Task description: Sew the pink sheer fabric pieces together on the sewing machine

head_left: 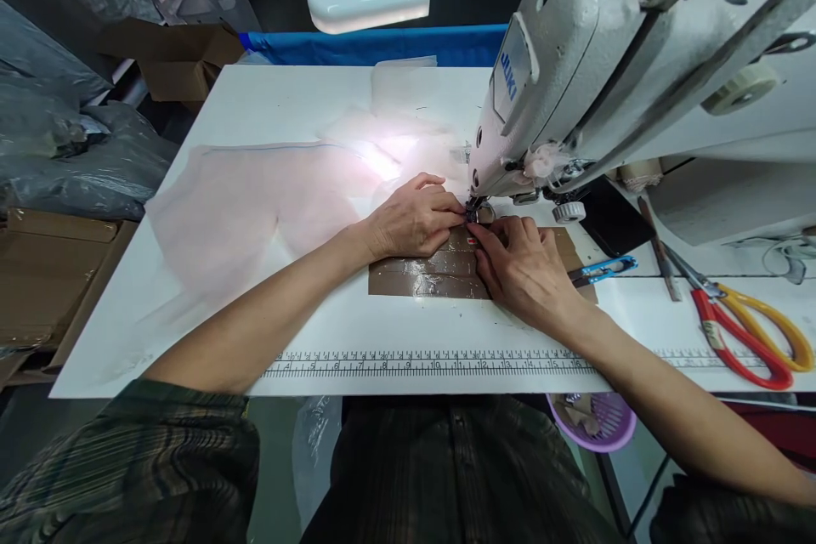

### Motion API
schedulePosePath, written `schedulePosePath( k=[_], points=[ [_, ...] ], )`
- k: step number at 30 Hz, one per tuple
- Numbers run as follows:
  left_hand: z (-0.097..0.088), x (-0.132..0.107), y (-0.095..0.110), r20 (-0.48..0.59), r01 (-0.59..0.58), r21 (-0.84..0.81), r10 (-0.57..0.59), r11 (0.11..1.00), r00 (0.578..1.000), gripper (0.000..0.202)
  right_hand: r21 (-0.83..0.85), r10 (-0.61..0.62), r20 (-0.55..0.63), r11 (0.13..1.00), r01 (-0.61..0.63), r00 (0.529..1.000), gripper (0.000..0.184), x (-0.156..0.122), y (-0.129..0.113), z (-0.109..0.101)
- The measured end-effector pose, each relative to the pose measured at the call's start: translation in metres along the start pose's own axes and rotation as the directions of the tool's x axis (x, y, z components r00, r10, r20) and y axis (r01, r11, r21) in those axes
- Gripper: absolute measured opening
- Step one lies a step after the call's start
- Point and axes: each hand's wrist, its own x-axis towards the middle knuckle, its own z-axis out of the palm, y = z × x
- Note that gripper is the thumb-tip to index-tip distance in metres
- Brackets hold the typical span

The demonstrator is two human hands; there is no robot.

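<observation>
A sheer pale pink fabric (280, 195) spreads over the white table left of the sewing machine (561, 76). Its right part runs under my left hand (417, 219), whose bent fingers close on it beside the presser foot (473, 211). My right hand (526, 263) is just to the right of the foot, fingers curled and fingertips close to the needle area. What those fingers pinch is too small to make out. Beneath both hands lies a brown taped board (424, 282), with a small red mark near the right fingertips.
On the right are blue-handled snips (605, 269), a black phone (615, 217) and red-and-yellow scissors (745, 327). A printed ruler (408, 364) follows the front edge of the table (306, 102). A white lamp (370, 2) hangs above. Below sits a purple basket (612, 433).
</observation>
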Motion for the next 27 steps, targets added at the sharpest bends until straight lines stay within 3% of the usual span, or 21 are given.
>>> schedulePosePath(
  k=[7, 11, 14, 17, 20, 24, 27],
  points=[
    [0.0, 0.0, -0.001, 0.077, 0.039, 0.052, -0.043, 0.998, 0.996, 0.033, -0.041, 0.017, -0.026, 0.999, -0.018, 1.0, 0.041, -0.001, -0.007, 0.0],
    [-0.009, 0.003, 0.001, 0.11, 0.065, 0.075, -0.073, 0.995, 0.991, 0.032, 0.037, 0.013, -0.019, 0.999, -0.013, 1.0, 0.04, -0.004, -0.004, -0.001],
    [-0.017, 0.006, 0.009, 0.063, 0.204, 0.159, -0.216, 0.966, 0.974, 0.031, 0.193, -0.026, -0.03, 0.981, 0.032, 0.999, 0.039, -0.009, 0.008, -0.005],
    [-0.019, 0.011, 0.014, 0.022, 0.378, 0.303, -0.403, 0.875, 0.915, 0.033, 0.317, -0.054, -0.049, 0.946, 0.067, 0.997, 0.039, -0.015, 0.019, -0.014],
    [-0.013, 0.022, 0.005, 0.146, 0.36, 0.353, -0.431, 0.864, 0.891, 0.029, 0.374, -0.084, -0.079, 0.921, 0.107, 0.993, 0.036, -0.024, 0.022, -0.024],
    [-0.011, 0.04, -0.02, 0.304, 0.35, 0.17, -0.387, 0.921, 0.871, 0.03, 0.427, -0.122, -0.121, 0.89, 0.163, 0.985, 0.031, -0.036, 0.015, -0.027],
    [-0.018, 0.041, -0.023, 0.35, 0.372, 0.113, -0.387, 0.921, 0.853, 0.036, 0.485, -0.17, -0.117, 0.85, 0.206, 0.978, 0.029, -0.044, 0.01, -0.025]
  ],
)
